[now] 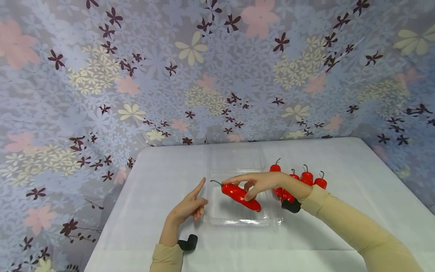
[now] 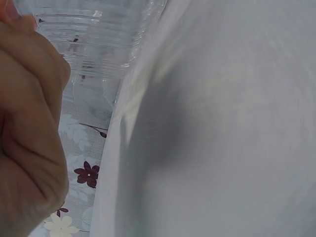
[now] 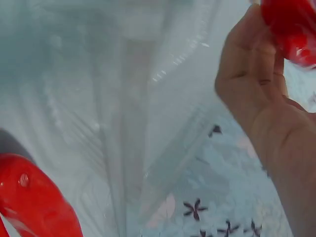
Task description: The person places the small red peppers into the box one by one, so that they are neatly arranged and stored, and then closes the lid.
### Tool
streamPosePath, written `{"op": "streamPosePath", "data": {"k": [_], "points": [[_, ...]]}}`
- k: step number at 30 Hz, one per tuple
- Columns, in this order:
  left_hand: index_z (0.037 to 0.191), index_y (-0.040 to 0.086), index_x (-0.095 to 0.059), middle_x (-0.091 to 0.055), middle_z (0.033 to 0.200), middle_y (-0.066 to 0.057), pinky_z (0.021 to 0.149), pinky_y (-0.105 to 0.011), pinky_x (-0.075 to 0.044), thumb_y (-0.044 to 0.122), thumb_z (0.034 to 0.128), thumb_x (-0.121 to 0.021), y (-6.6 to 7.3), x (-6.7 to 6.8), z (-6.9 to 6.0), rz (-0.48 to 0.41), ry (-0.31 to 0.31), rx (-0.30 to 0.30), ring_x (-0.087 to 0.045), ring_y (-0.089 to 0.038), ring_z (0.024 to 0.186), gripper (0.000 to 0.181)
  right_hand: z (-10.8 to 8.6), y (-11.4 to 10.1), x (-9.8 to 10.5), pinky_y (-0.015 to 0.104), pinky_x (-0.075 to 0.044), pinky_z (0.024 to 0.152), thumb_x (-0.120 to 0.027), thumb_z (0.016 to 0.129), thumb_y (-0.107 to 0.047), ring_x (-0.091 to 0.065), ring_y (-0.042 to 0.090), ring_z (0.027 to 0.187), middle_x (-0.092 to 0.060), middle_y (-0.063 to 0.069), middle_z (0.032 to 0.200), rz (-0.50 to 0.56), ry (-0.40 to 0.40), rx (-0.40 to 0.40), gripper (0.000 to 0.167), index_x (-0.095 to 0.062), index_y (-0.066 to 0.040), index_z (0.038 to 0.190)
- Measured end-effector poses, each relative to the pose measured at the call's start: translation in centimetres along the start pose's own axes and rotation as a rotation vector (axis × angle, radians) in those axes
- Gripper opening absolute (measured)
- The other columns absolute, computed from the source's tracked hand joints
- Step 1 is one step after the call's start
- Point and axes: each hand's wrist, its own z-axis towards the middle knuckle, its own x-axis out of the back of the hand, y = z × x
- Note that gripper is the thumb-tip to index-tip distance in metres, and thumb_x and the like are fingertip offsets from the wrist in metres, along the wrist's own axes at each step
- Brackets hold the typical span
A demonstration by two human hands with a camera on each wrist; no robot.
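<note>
My right hand [image 1: 259, 184] grips a long red pepper [image 1: 239, 196] with a green stem, thumb on one side and fingers along the other. The pepper is slanted over the clear plastic container [image 1: 234, 221], its stem towards the left. In the right wrist view, part of that red pepper [image 3: 291, 29] shows at the upper right, in the fingers. By the container's left edge is my left hand [image 1: 187, 207], index finger stretched out and the other fingers bent. Its thumb is close to the rim; contact is unclear. In the left wrist view the bent left hand [image 2: 29, 113] partly hides the container.
Several more red peppers [image 1: 306, 178] lie on the white tablecloth [image 1: 153, 170] to the right, partly behind the right forearm. The container's transparent lid [image 1: 236, 156] lies folded back towards the flowered backdrop [image 1: 210, 94]. Dark wrist pieces [image 1: 188, 242] hang at both wrists.
</note>
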Motion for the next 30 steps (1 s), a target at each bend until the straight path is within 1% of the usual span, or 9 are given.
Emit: {"op": "streamPosePath", "data": {"k": [6, 8, 11, 13, 16, 23, 26, 28, 30], "points": [[0.153, 0.023, -0.001, -0.05, 0.049, 0.002, 0.037, -0.019, -0.041, 0.005, 0.091, -0.052, 0.1, -0.2, -0.2, 0.004, -0.006, 0.007, -0.046, -0.006, 0.038, 0.082, 1.3, 0.3, -1.7, 0.036, -0.047, 0.088, -0.061, 0.082, -0.005, -0.039, 0.014, 0.118, -0.038, -0.012, 0.139, -0.178, -0.123, -0.058, 0.072, -0.037, -0.029, 0.146], [0.153, 0.022, -0.001, -0.05, 0.049, 0.002, 0.037, -0.019, -0.041, 0.005, 0.0906, -0.052, 0.2, -0.2, -0.2, 0.003, -0.012, 0.001, -0.046, -0.006, 0.038, 0.083, 1.6, 0.4, -2.2, 0.033, -0.047, 0.087, -0.062, 0.082, -0.003, -0.04, 0.011, 0.115, -0.041, -0.013, 0.133, -0.219, -0.148, -0.091, 0.073, -0.039, -0.031, 0.145], [0.153, 0.022, 0.0, -0.05, 0.049, 0.001, 0.037, -0.019, -0.041, 0.005, 0.091, -0.052, 0.2, -0.2, -0.3, -0.003, -0.021, -0.004, -0.046, -0.006, 0.038, 0.083, 1.9, 0.7, -2.9, 0.029, -0.048, 0.084, -0.064, 0.082, -0.002, -0.042, 0.01, 0.11, -0.044, -0.013, 0.125, -0.261, -0.155, -0.135, 0.072, -0.041, -0.033, 0.143], [0.153, 0.022, 0.001, -0.05, 0.049, 0.001, 0.037, -0.019, -0.041, 0.004, 0.0913, -0.051, 0.1, -0.1, -0.3, -0.009, -0.026, -0.001, -0.046, -0.006, 0.038, 0.083, 2.0, 0.9, -3.3, 0.026, -0.048, 0.082, -0.065, 0.082, -0.003, -0.043, 0.009, 0.107, -0.045, -0.012, 0.12, -0.281, -0.143, -0.161, 0.071, -0.042, -0.033, 0.143], [0.153, 0.023, 0.001, -0.05, 0.049, 0.001, 0.037, -0.018, -0.042, 0.003, 0.0919, -0.05, -0.1, -0.1, -0.4, -0.017, -0.027, 0.006, -0.046, -0.006, 0.038, 0.082, 2.0, 1.4, -3.9, 0.025, -0.047, 0.082, -0.064, 0.082, -0.003, -0.043, 0.009, 0.105, -0.045, -0.012, 0.118, -0.283, -0.13, -0.173, 0.071, -0.042, -0.03, 0.143], [0.153, 0.023, 0.002, -0.051, 0.049, 0.001, 0.037, -0.019, -0.042, 0.003, 0.0917, -0.05, -0.4, -0.1, -0.7, -0.024, -0.026, 0.007, -0.047, -0.006, 0.038, 0.083, 2.0, 2.1, -4.7, 0.025, -0.047, 0.082, -0.063, 0.083, 0.0, -0.044, 0.01, 0.104, -0.046, -0.009, 0.121, -0.263, -0.105, -0.137, 0.068, -0.042, -0.021, 0.144], [0.153, 0.024, 0.002, -0.051, 0.049, 0.001, 0.037, -0.019, -0.042, 0.004, 0.0922, -0.05, -0.4, -0.1, -0.6, -0.017, -0.023, 0.008, -0.047, -0.006, 0.038, 0.082, 1.7, 2.1, -4.7, 0.025, -0.049, 0.081, -0.066, 0.083, -0.002, -0.049, 0.013, 0.101, -0.048, -0.006, 0.121, -0.251, -0.05, -0.162, 0.072, -0.037, -0.02, 0.146], [0.153, 0.024, 0.001, -0.051, 0.049, 0.001, 0.037, -0.019, -0.041, 0.005, 0.0923, -0.051, -0.4, -0.1, -0.5, -0.01, -0.018, 0.003, -0.047, -0.006, 0.038, 0.082, 1.4, 2.0, -4.4, 0.026, -0.05, 0.08, -0.068, 0.083, -0.005, -0.053, 0.016, 0.101, -0.049, -0.002, 0.122, -0.234, 0.009, -0.177, 0.076, -0.032, -0.02, 0.149], [0.153, 0.025, 0.0, -0.051, 0.049, 0.001, 0.037, -0.019, -0.041, 0.006, 0.092, -0.052, -0.4, -0.1, -0.4, -0.008, -0.017, -0.001, -0.047, -0.006, 0.039, 0.082, 0.8, 1.8, -3.7, 0.03, -0.05, 0.083, -0.068, 0.085, -0.008, -0.055, 0.023, 0.103, -0.051, 0.005, 0.124, -0.225, 0.081, -0.16, 0.078, -0.027, -0.017, 0.15]]}}
